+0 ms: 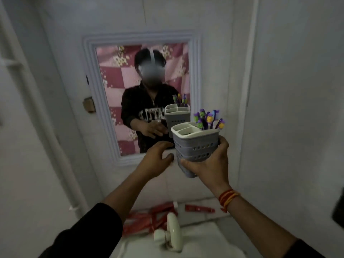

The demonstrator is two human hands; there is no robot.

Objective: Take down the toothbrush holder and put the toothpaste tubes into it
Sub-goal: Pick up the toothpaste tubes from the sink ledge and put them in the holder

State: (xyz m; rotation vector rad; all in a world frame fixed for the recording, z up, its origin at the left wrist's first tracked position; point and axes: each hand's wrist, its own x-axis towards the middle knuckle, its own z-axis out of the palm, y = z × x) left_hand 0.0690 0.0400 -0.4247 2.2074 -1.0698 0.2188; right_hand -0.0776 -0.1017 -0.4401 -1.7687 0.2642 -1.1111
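A grey perforated toothbrush holder (195, 146) with a white rim is held up in the air in front of the mirror. Several purple, green and yellow toothbrushes (208, 119) stand in its right compartment; the left compartments look empty. My right hand (210, 164) grips the holder from below and the right side. My left hand (158, 157) is just left of the holder with fingers apart, its fingertips near the holder's side. Red toothpaste tubes (149, 216) lie on the ledge behind the sink, and one more red tube (200, 208) lies further right.
A white-framed mirror (104, 101) on the wall reflects a person in a dark top holding the holder. A cream tap (171, 231) stands at the sink's back edge below my arms. A white pipe (55, 146) runs down the left wall. A dark object (338, 211) is at the right edge.
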